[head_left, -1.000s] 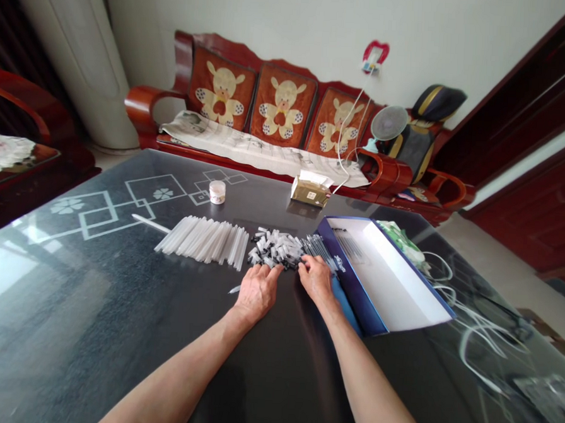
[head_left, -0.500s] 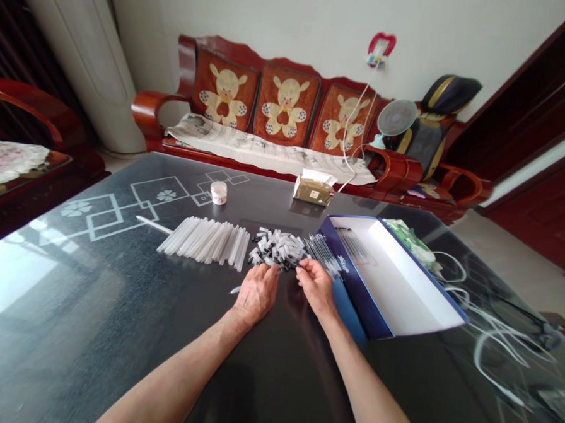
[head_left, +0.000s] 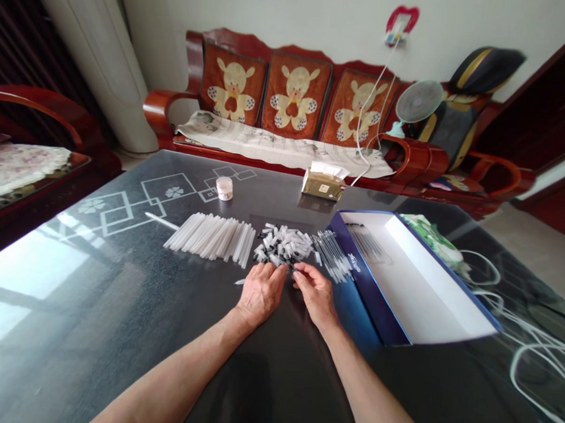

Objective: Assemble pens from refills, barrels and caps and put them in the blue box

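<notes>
Head view: your left hand (head_left: pixel 259 291) lies palm-down on bench (head_left: pixel 115 329), fingers spread, touching near edge of cap pile (head_left: pixel 283 246); grasp hidden, cannot tell. Right hand (head_left: pixel 317 293) fingers pinched at pile edge, seemingly on one small piece, too small to confirm. Refills (head_left: pixel 331 252) just beyond right fingers, clear tubes (head_left: pixel 212 238) beyond left, box (head_left: pixel 415 288) right. Pick one piece; keep pile unscattered.

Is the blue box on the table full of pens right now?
No, the blue box lies open with its white inside nearly bare, only a few thin refills at its far end.
</notes>
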A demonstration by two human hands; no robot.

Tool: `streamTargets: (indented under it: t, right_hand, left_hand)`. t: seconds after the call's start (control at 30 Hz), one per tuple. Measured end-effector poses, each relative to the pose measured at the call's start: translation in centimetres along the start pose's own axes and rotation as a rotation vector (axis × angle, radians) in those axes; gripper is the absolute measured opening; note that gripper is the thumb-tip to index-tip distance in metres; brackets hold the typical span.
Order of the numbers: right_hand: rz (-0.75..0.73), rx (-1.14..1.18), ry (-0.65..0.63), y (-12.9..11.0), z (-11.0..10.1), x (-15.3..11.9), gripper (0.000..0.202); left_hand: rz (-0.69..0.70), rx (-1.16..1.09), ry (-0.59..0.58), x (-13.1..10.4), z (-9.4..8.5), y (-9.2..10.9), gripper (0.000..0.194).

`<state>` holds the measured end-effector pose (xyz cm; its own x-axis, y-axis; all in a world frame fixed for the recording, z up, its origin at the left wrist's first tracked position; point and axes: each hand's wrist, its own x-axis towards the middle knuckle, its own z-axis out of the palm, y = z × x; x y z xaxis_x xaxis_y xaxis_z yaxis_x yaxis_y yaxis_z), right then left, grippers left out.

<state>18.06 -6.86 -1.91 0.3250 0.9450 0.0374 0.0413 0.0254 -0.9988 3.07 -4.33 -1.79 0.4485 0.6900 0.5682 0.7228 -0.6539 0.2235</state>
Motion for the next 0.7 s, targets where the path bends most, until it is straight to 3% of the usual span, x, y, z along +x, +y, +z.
streamTargets:
  t: [0.7]
  right_hand:
    - [-0.095, -0.106, -0.053, 0.38, 0.02, -0.11, 0.026]
  left_hand:
    - [-0.016, 0.056, -0.022, 0.03, -0.16, 0.02, 0.026]
